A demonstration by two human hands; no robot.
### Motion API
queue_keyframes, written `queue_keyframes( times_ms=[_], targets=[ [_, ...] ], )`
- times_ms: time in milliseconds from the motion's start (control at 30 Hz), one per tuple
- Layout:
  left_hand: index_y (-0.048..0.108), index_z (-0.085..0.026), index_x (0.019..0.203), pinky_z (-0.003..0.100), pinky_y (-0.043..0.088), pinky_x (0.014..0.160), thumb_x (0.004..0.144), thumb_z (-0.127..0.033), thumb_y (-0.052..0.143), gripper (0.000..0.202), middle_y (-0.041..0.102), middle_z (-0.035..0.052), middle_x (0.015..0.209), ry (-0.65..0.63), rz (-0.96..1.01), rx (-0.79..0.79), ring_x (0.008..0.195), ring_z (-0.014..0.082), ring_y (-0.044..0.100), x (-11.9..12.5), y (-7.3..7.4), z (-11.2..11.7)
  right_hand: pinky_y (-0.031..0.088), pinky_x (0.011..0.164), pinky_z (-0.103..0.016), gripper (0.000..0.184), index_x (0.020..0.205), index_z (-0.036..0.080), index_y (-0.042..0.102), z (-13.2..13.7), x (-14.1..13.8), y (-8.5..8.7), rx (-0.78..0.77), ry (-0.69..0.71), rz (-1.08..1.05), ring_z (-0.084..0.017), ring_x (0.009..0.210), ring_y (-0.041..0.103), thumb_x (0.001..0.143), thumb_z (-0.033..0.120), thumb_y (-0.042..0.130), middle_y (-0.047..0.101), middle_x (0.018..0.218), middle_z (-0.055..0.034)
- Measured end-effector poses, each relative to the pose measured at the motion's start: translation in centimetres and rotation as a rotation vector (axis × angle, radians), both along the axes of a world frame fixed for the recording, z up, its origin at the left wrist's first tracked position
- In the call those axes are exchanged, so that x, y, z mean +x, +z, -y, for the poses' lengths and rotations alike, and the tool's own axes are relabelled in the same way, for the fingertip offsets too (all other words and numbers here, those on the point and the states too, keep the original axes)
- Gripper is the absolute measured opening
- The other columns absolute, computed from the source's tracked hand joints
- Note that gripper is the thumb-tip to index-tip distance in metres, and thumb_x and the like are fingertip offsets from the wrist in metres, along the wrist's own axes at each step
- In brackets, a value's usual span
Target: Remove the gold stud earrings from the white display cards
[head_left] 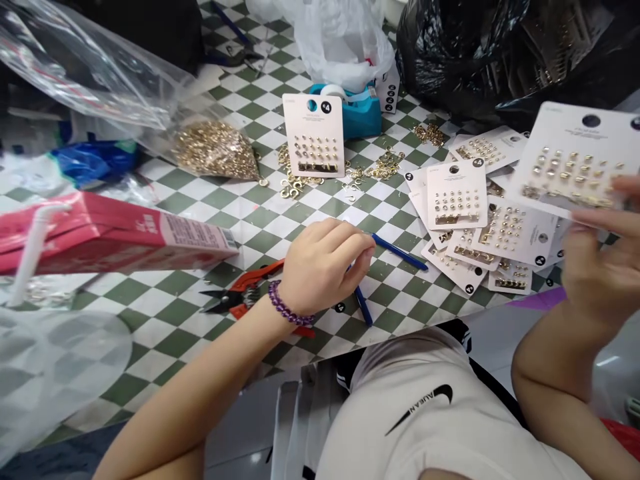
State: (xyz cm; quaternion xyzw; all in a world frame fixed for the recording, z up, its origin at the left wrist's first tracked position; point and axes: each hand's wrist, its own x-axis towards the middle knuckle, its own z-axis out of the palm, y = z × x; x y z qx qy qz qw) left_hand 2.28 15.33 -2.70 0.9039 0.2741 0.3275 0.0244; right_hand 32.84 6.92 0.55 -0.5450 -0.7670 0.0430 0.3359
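My left hand [323, 263], with a purple bead bracelet at the wrist, rests on the green-and-white checked table [165, 320] with its fingers curled together in a pinch; what they hold is too small to see. Blue pens [400, 252] lie just beside it. My right hand [607, 257], blurred, holds up a white earring card [575, 157] studded with gold earrings at the right edge. A pile of similar earring cards [470, 220] lies between the two hands. One card [314, 135] stands upright further back.
Red-handled snips [245, 293] lie left of my wrist. A red carton [110, 233] sits at the left, with a clear bag of gold earrings [215, 150] behind it. Loose gold earrings [385, 163], a teal tape dispenser [360, 110], a white bag and a black bag [490, 53] stand at the back.
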Motion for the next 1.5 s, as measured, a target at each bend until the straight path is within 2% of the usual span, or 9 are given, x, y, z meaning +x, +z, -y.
queue_keyframes(
  times_ms=[133, 200, 300, 367, 533, 667, 867, 1267, 1500],
  targets=[
    [0.057, -0.016, 0.080, 0.028, 0.042, 0.060, 0.082, -0.013, 0.057, 0.004, 0.063, 0.0017, 0.073, 0.009, -0.018, 0.096, 0.068, 0.0157, 0.053, 0.2, -0.2, 0.1, 0.048, 0.083, -0.039, 0.019, 0.092, 0.023, 0.070, 0.0, -0.5, 0.1, 0.480, -0.140, 0.014, -0.024, 0.103, 0.058, 0.087, 0.024, 0.052, 0.064, 0.096, -0.0068],
    [0.057, -0.016, 0.080, 0.029, 0.042, 0.059, 0.082, -0.014, 0.056, 0.004, 0.063, 0.0015, 0.074, 0.028, -0.017, 0.141, 0.067, 0.0159, 0.053, 0.1, -0.2, -0.1, 0.050, 0.081, -0.036, 0.019, 0.095, 0.021, 0.068, 0.4, -2.5, -0.3, 0.547, -0.123, -0.048, -0.020, 0.092, 0.061, 0.083, 0.017, 0.055, 0.065, 0.093, -0.0054],
    [0.057, -0.016, 0.080, 0.029, 0.042, 0.060, 0.083, -0.015, 0.056, 0.004, 0.063, 0.0019, 0.074, 0.064, -0.007, 0.187, 0.066, 0.0163, 0.052, -0.4, -0.2, -0.7, 0.052, 0.083, -0.033, 0.020, 0.101, 0.015, 0.064, 1.1, -6.4, -1.3, 0.125, 0.002, 0.021, -0.018, 0.092, 0.062, 0.083, 0.014, 0.054, 0.066, 0.097, -0.0064],
    [0.057, -0.016, 0.080, 0.030, 0.042, 0.060, 0.083, -0.015, 0.055, 0.004, 0.063, 0.0025, 0.074, 0.099, 0.013, 0.210, 0.067, 0.0167, 0.053, -0.8, -0.2, -1.2, 0.049, 0.093, -0.037, 0.031, 0.112, 0.010, 0.062, 1.4, -8.7, -2.0, -0.135, 0.052, 0.207, -0.022, 0.107, 0.059, 0.087, 0.025, 0.053, 0.064, 0.112, -0.0115],
    [0.057, -0.017, 0.079, 0.030, 0.040, 0.060, 0.083, -0.015, 0.053, 0.006, 0.063, 0.0036, 0.072, 0.212, 0.031, 0.255, 0.068, 0.0176, 0.053, -2.1, -0.1, -2.7, 0.019, 0.112, -0.058, 0.098, 0.148, 0.005, 0.025, 0.9, -12.7, -2.9, -0.581, -0.024, 0.527, -0.036, 0.141, 0.021, 0.080, 0.075, 0.038, 0.021, 0.152, -0.0207],
    [0.057, -0.018, 0.079, 0.032, 0.040, 0.063, 0.084, -0.017, 0.052, 0.007, 0.063, 0.0044, 0.073, 0.276, 0.046, 0.242, 0.070, 0.0187, 0.054, -2.9, 0.0, -3.2, 0.004, 0.108, -0.067, 0.110, 0.152, 0.008, 0.008, 0.4, -14.6, -2.8, -0.731, -0.012, 0.638, -0.039, 0.143, 0.008, 0.075, 0.086, 0.026, 0.004, 0.154, -0.0226],
    [0.056, -0.018, 0.078, 0.033, 0.038, 0.062, 0.084, -0.018, 0.053, 0.007, 0.062, 0.0036, 0.070, 0.265, 0.027, 0.295, 0.068, 0.0186, 0.053, -3.1, 0.1, -3.4, 0.000, 0.107, -0.067, 0.112, 0.152, 0.012, 0.011, 0.6, -15.0, -3.8, -0.671, -0.038, 0.711, -0.040, 0.143, 0.008, 0.072, 0.087, 0.032, 0.001, 0.154, -0.0232],
    [0.057, -0.018, 0.074, 0.031, 0.039, 0.060, 0.083, -0.018, 0.053, 0.010, 0.062, 0.0023, 0.066, 0.273, -0.032, 0.353, 0.065, 0.0182, 0.054, -3.1, 0.1, -3.5, 0.044, 0.088, -0.046, 0.074, 0.146, 0.008, 0.030, 1.9, -16.2, -2.4, -0.525, 0.006, 0.591, -0.035, 0.119, 0.046, 0.081, 0.036, 0.048, 0.043, 0.137, -0.0236],
    [0.057, -0.018, 0.074, 0.031, 0.039, 0.060, 0.083, -0.019, 0.053, 0.010, 0.063, 0.0022, 0.067, 0.273, -0.055, 0.348, 0.065, 0.0176, 0.054, -3.2, 0.2, -3.7, 0.050, 0.074, -0.040, 0.073, 0.146, 0.011, 0.030, 1.0, -14.5, -0.4, -0.665, 0.005, 0.579, -0.029, 0.099, 0.059, 0.080, 0.036, 0.048, 0.055, 0.123, -0.0135]
  ],
)
